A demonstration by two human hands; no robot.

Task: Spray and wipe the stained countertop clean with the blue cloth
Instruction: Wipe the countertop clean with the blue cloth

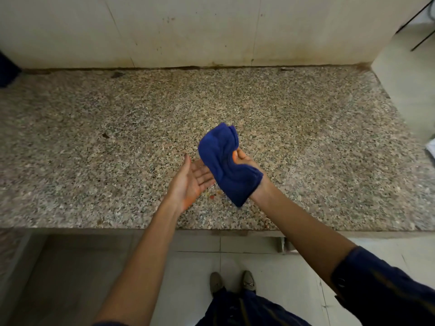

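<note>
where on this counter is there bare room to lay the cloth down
Bare granite countertop runs right of the hands up to the wall, and left of them toward the dark object at the edge. Busiest spot: front centre, where the left hand, right hand and blue cloth hover over orange specks.

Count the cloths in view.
1: the blue cloth, gripped in the right hand above the countertop, beside the open left hand. None elsewhere visible.

Speckled granite countertop (pixel 306 142), backed by a wall. Small orange-red stain specks (pixel 210 196) near its front edge; dark fleck (pixel 106 135) left of them.
</note>
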